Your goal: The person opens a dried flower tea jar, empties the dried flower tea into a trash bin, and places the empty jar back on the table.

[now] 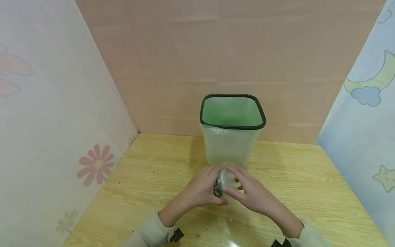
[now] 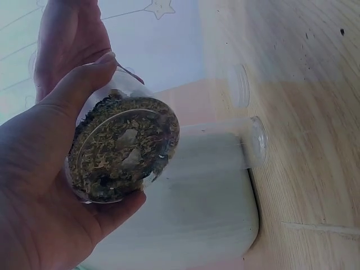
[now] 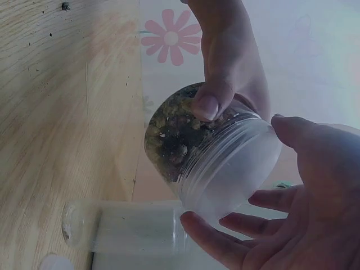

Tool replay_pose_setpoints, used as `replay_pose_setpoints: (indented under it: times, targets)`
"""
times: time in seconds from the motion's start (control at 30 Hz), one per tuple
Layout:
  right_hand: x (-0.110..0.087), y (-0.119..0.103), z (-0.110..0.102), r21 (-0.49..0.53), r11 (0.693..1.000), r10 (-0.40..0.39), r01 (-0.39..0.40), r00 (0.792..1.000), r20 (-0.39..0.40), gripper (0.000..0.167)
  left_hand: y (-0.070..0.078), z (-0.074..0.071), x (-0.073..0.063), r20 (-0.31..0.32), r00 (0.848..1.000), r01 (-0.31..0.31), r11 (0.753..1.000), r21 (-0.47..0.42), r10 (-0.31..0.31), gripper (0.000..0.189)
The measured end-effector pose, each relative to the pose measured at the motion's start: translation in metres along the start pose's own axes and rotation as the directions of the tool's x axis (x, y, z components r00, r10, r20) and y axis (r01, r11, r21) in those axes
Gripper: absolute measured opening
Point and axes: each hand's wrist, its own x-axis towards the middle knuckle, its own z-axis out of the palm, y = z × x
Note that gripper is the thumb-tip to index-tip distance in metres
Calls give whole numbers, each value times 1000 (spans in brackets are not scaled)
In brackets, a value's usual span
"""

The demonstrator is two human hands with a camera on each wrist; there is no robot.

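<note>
A clear plastic jar (image 2: 121, 152) with dried, tea-like bits inside is in my left hand (image 1: 200, 187), held tilted on its side with the base toward the left. Fingers and thumb of that hand wrap round its body. My right hand (image 1: 256, 192) pinches the translucent screw lid (image 3: 242, 169) at the jar's other end, thumb and fingertips at its rim. Just beyond the hands a second clear jar (image 3: 135, 228) stands on the table, mostly hidden by them in the head view. Near it in the left wrist view lies a loose clear lid (image 2: 240, 85).
A pale green bin (image 1: 231, 145) with a black rim stands behind the hands, toward the back of the wooden table (image 1: 160, 171). Small dark crumbs are scattered over the tabletop. Patterned walls (image 1: 61, 103) rise at both sides, and a plain tan one closes the back.
</note>
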Motion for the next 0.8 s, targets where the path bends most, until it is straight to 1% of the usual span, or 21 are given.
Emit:
replay_pose_setpoints:
  times: [0.07, 0.13, 0.27, 0.33, 0.43, 0.6, 0.7, 0.8]
  targets:
    - [0, 0, 0, 9, 1000, -11, 11, 1000, 4, 69, 1, 0, 0, 3, 1000, -4, 1000, 6, 4, 100]
    - [-1, 1, 0, 19, 999, -35, 35, 999, 5, 69, 1, -1, 0, 13, 1000, -6, 1000, -14, 6, 101]
    - [-2, 3, 0, 22, 994, -111, 111, 994, 3, 69, -3, -4, -1, 64, 998, -3, 995, -97, 9, 104]
    - [-3, 4, 0, 8, 989, -148, 148, 989, 5, 69, -6, -5, -2, 93, 995, -8, 989, -146, 22, 104]
    - [-4, 3, -1, -26, 979, -201, 201, 980, 11, 70, -11, -7, -1, 129, 990, -30, 974, -223, 59, 104]
    - [-7, 2, -4, -82, 951, -296, 298, 954, 42, 72, -19, -11, -2, 177, 973, -79, 936, -342, 146, 102]
    - [-9, 2, -5, -88, 932, -348, 352, 936, 62, 71, -23, -11, -2, 199, 961, -103, 917, -386, 192, 102]
    - [-10, 3, -5, -80, 925, -365, 370, 928, 74, 71, -24, -11, -2, 215, 954, -110, 909, -402, 210, 101]
